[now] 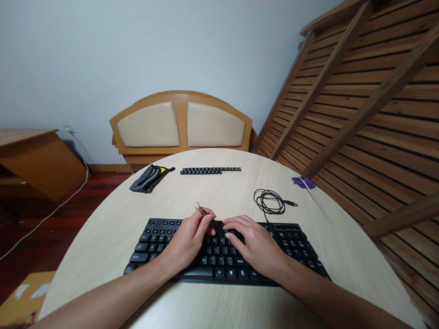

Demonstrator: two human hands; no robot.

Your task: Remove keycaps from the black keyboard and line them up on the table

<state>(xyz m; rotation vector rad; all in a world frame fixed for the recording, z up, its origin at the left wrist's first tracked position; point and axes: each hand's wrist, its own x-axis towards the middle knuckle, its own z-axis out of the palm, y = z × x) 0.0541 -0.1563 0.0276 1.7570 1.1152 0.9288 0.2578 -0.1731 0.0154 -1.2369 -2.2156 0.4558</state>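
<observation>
A black keyboard (pixel 212 261) lies near the front of the round table. On its upper left, several key positions in the top two rows have no keycaps. My left hand (pixel 189 237) is closed around a thin dark tool (pixel 203 210), whose small forked end sticks up past the fingers. The tool's lower part reaches down to the upper rows of keys. Beside it, my right hand (pixel 254 242) rests on the keyboard with thumb and forefinger stretched apart over the upper keys. Whether a small piece lies under those fingertips is hidden.
Removed keycaps (pixel 206 171) stand in two rows toward the table's (pixel 164 201) far side. A dark grey and yellow pouch (pixel 151 178) lies left of them. The coiled cable (pixel 270 202) sits behind the keyboard. At right are a purple cloth (pixel 303 183) and a thin pale stick (pixel 313 196).
</observation>
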